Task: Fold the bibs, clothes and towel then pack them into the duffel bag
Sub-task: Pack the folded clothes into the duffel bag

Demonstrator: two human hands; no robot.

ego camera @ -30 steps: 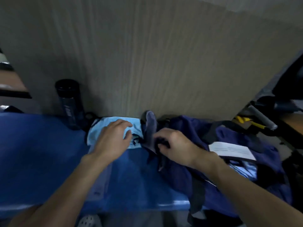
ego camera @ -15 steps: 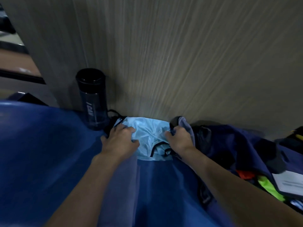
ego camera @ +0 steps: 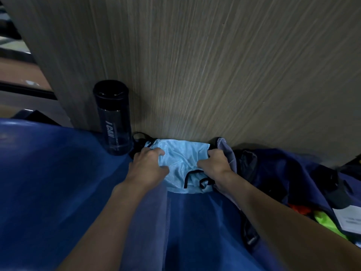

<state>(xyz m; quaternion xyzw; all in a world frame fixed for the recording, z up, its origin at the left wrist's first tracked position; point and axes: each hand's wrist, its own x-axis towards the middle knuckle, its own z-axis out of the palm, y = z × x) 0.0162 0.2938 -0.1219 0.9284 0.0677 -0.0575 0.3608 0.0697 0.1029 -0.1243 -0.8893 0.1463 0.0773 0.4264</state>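
The light-blue bib (ego camera: 181, 163) lies on the blue tabletop (ego camera: 58, 182), a dark bottle (ego camera: 114, 118) at its 10 o'clock, the duffel bag (ego camera: 283, 173) at 3. The left grip (ego camera: 148, 166) clutches its left edge, the right grip (ego camera: 214, 165) its right.

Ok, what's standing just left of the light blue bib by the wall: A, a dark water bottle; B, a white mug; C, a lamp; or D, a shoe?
A: a dark water bottle stands upright just left of the light blue bib.
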